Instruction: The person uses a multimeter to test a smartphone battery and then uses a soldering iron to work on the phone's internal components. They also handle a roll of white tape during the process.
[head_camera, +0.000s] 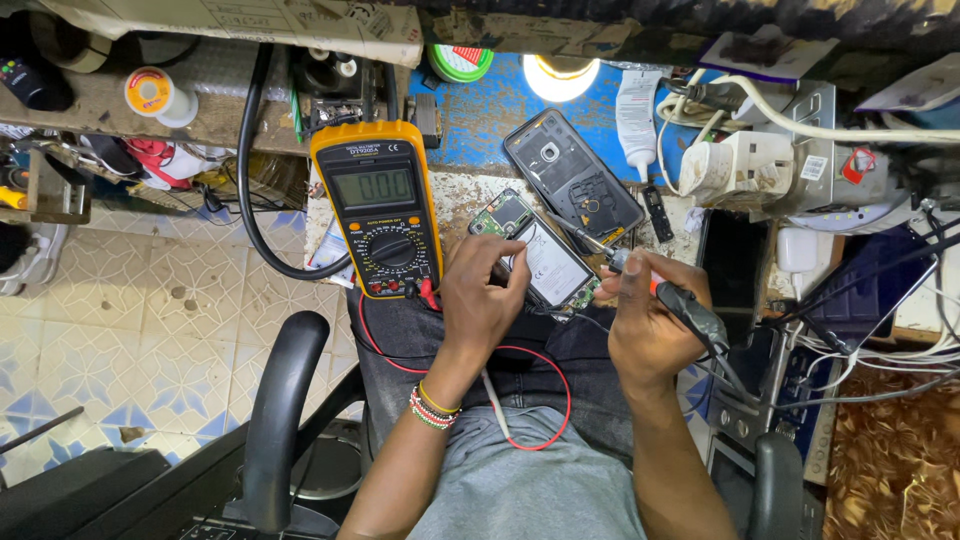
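An opened phone (548, 262), its back removed so that a pale battery and a strip of green circuit board are exposed, is held over the lap at the near edge of the worktop (480, 195). It is steadied by the left hand (480, 300), whose fingers are curled onto its left edge and upper face in a closed grip. A beaded bracelet (432, 408) is worn on the left wrist.

A soldering iron (650, 290) is clasped in the right hand (645, 325), the grip clenched around the handle, with the thin metal tip angled up and to the left over the top right corner of the phone; whether the tip touches the board cannot be told. A dark cable is seen trailing from the handle toward the right.

A yellow multimeter (378, 208) is propped just left of the left hand, its display lit and its dial facing up. A red lead (545, 395) is looped from it across the lap. A second phone shell (573, 178), dark and empty, is laid on the worktop just beyond the held phone. A lit lamp (560, 75) is seen above it, and a white plug adapter (735, 165) is set to the right.
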